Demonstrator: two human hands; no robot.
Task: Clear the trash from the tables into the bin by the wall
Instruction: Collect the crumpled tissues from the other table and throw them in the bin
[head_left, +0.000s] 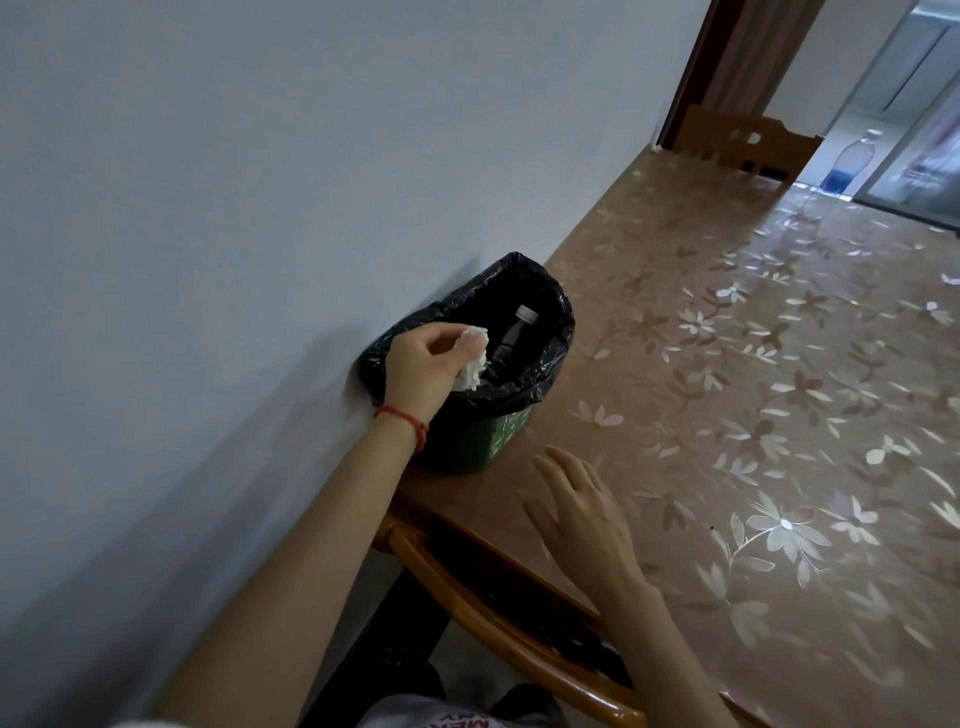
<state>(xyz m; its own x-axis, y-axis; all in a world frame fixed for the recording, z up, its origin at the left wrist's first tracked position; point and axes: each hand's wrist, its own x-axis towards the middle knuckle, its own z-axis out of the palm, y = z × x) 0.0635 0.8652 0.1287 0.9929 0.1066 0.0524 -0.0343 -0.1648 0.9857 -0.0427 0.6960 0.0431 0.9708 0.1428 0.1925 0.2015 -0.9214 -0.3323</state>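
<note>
Over the mouth of the bin, the left hand (415, 366) pinches a crumpled white tissue (474, 364) between thumb and curled fingers, the wad hanging just above the opening. A thin red string (404, 421) circles that wrist. This looks like the drop step of the clearing job: the trash is already at the bin, and what remains is only to loosen the fingers so the wad falls inside the liner instead of catching on its rim.

The tissue is soft, ragged and light, so it may cling to the fingertips or drift; letting go low over the centre seems the safer course.

Below it, the bin (511, 431) is small and green, lined with a glossy black bag (540, 364) whose crinkled edge folds over the rim. Inside lies a dark bottle (511, 340) with a pale cap, leaning against the far side. The bin stands on the table's corner, touching the plain pale wall (260, 182).

The right hand (582, 514) is spread open and empty, fingers loosely extended, low over the table (779, 364) near its edge; whether it touches I cannot tell. That surface is a shiny brown cover printed with pale flowers and leaves. A curved wooden chair back (467, 587) sits beneath the arms.
</note>
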